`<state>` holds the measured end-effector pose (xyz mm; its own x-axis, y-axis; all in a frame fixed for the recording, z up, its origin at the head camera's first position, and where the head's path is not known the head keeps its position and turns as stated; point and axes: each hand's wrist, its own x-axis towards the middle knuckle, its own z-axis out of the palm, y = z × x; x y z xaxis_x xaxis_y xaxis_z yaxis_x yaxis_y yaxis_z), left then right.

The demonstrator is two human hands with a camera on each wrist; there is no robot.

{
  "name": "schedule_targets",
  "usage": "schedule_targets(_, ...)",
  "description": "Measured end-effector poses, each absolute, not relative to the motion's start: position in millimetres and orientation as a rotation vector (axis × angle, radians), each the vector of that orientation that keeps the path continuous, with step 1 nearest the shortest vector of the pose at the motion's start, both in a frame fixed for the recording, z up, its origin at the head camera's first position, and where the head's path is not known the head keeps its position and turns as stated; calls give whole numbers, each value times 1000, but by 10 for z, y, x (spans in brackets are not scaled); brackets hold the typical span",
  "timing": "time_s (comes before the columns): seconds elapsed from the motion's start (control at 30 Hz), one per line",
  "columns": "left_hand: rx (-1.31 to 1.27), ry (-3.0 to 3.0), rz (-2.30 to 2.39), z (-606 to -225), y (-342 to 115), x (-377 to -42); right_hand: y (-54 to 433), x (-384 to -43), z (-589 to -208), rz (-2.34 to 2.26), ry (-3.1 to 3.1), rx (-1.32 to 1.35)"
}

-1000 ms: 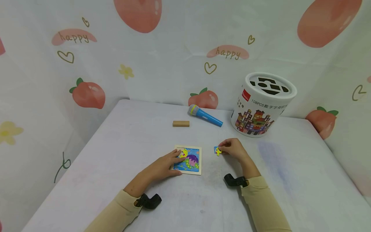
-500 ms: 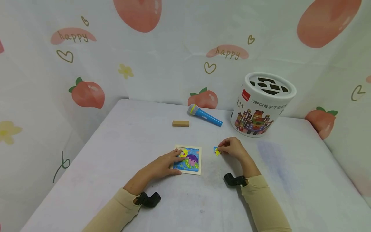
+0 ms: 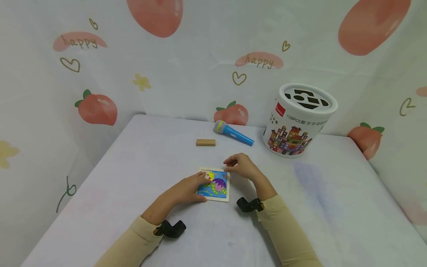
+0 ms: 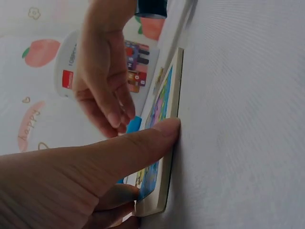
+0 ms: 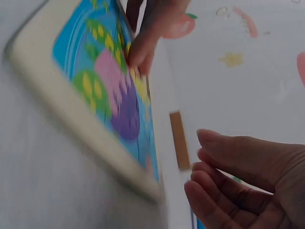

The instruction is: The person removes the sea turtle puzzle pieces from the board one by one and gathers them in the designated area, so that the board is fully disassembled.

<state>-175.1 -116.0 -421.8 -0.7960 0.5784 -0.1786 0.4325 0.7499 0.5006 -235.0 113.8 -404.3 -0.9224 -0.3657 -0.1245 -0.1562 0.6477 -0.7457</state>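
A small square jigsaw puzzle [image 3: 218, 199] with a pale wooden frame lies on the table, its picture yellow, purple and blue. My left hand [image 3: 186, 189] rests over its left side, thumb against the near edge and extended fingers on the picture. My right hand [image 3: 243, 165] hovers by the far right corner. In the right wrist view, its fingers [image 5: 212, 138] are loosely bent, thumb and fingertips close together, and nothing shows between them. A small yellowish thing [image 4: 159, 78] lies on the table beyond the puzzle in the left wrist view; it looks like the loose puzzle piece.
A tan wooden block [image 3: 205, 142] lies behind the puzzle. Near the back edge is a blue toy microphone [image 3: 235, 134]. To its right stands a large white bucket [image 3: 293, 126] with shape holes in its lid. A printed cloth hangs behind the table.
My right hand has left the small blue and yellow puzzle piece and moved left to the puzzle's far right corner. My left hand has stayed on the puzzle. The head view has shifted slightly.
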Motion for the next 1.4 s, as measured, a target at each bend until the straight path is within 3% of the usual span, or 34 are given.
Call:
schedule_targets(0.33, 814, 2609, 631, -4182, -1134, -1765, 777, -2350, -4045, -1053, 2557, -490)
schedule_targets(0.73, 811, 2604, 628, -4170, -1120, -1738, 687, -2301, -4097, -1061, 2557, -343)
schedule_targets(1.4, 826, 2575, 688, -4162, -1167, -1717, 621, -2249, -4133, -1040, 2600, -397)
